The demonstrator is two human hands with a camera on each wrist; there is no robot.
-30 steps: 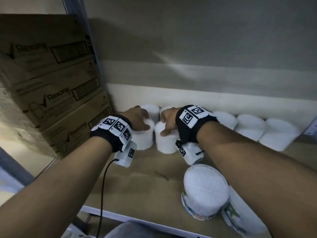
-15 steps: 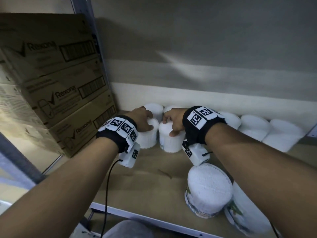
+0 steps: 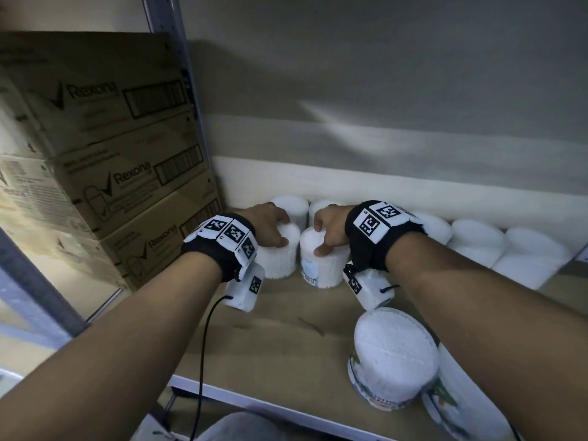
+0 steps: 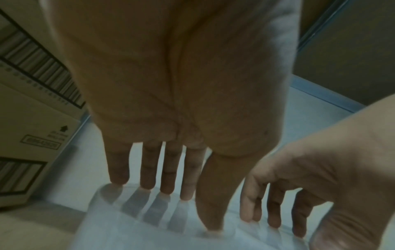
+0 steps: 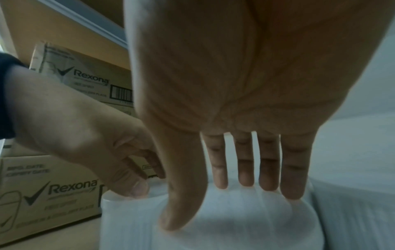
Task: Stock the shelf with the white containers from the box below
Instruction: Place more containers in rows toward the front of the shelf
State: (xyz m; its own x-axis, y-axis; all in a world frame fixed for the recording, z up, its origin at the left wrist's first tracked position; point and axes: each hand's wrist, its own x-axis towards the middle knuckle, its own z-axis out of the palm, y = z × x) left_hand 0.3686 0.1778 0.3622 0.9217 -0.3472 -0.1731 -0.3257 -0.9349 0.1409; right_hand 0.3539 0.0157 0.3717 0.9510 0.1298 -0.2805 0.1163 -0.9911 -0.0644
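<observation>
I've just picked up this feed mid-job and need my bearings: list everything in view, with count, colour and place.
White containers, front pair: two, white, one under the left hand, one under the right, side by side on the shelf.
Back row containers: at least five, white, along the rear wall; some are hidden by the hands.
Lying containers: two, white with printed labels, on their sides at the shelf's front right.
Rexona cartons: three stacked, brown, left of the shelf post.
Shelf board: one, tan.
Left hand: grips its container from above.
Right hand: likewise.
</observation>
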